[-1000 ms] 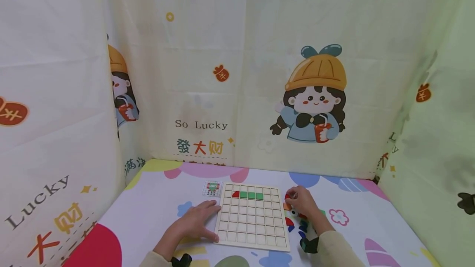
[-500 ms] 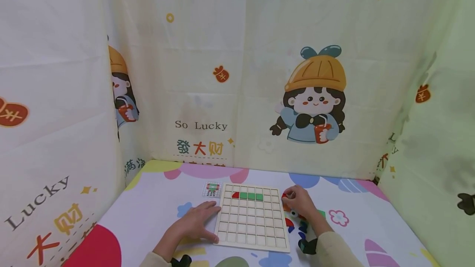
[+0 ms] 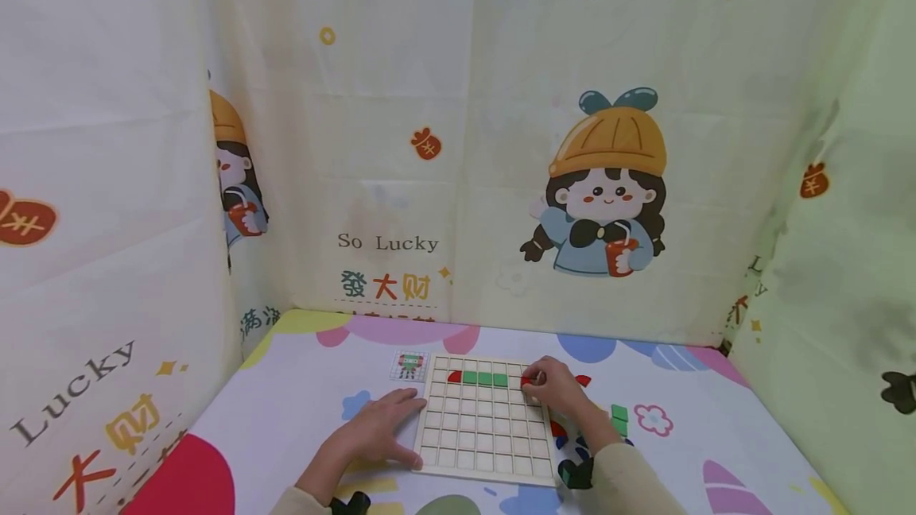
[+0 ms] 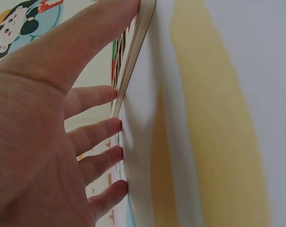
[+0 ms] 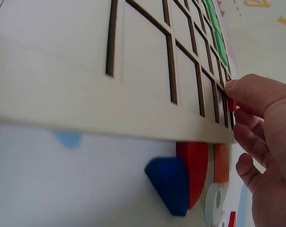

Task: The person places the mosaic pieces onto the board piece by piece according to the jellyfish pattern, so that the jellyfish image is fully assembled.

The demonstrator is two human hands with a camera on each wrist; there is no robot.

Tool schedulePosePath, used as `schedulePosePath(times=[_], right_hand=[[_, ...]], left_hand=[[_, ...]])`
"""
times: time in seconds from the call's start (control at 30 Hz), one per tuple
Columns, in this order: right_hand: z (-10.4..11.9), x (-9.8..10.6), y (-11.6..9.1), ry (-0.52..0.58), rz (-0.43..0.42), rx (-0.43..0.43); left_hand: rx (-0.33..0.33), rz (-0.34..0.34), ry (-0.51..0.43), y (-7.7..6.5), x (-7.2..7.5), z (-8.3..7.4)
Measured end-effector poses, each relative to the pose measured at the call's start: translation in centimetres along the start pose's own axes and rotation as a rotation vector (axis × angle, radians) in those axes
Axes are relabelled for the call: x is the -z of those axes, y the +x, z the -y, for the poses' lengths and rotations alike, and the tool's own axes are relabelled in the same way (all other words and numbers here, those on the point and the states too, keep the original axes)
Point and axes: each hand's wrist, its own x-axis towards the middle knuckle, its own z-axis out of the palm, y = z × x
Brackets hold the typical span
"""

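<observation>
A pale wooden grid board (image 3: 483, 443) lies on the table. In its upper part a red curved piece (image 3: 455, 377) sits left of a row of green square blocks (image 3: 485, 378). My left hand (image 3: 379, 425) rests along the board's left edge, its fingers extended; the left wrist view shows the thumb and fingertips against the wooden edge. Over the upper right of the grid, my right hand (image 3: 561, 389) pinches a small red block (image 5: 231, 104) between thumb and fingers. That block's shape is mostly covered by the fingertips.
Beside the board's right edge lie loose pieces: a blue one (image 5: 170, 184), a red one (image 5: 195, 170), an orange one (image 5: 221, 163) and a white ring-like one (image 5: 212, 203). Green blocks (image 3: 619, 418) lie farther right. A picture card (image 3: 409, 365) touches or nears the board's upper left.
My right hand has moved left from the loose pieces onto the board's upper right, carrying the red block. Green blocks and a red piece behind it are uncovered. The left hand stays put.
</observation>
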Motion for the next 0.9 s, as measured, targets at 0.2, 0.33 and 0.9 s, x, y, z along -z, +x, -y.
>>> schedulePosePath(times=[0.2, 0.33, 0.9], right_hand=[[0.5, -0.7, 0.3, 0.001, 0.020, 0.013], [1.0, -0.8, 0.4, 0.014, 0.017, 0.012], [1.3, -0.7, 0.2, 0.050, 0.031, -0.020]], left_hand=[[0.000, -0.001, 0.006, 0.0, 0.1, -0.2], [-0.005, -0.006, -0.002, -0.2, 0.2, -0.4], [-0.008, -0.001, -0.008, -0.1, 0.2, -0.3]])
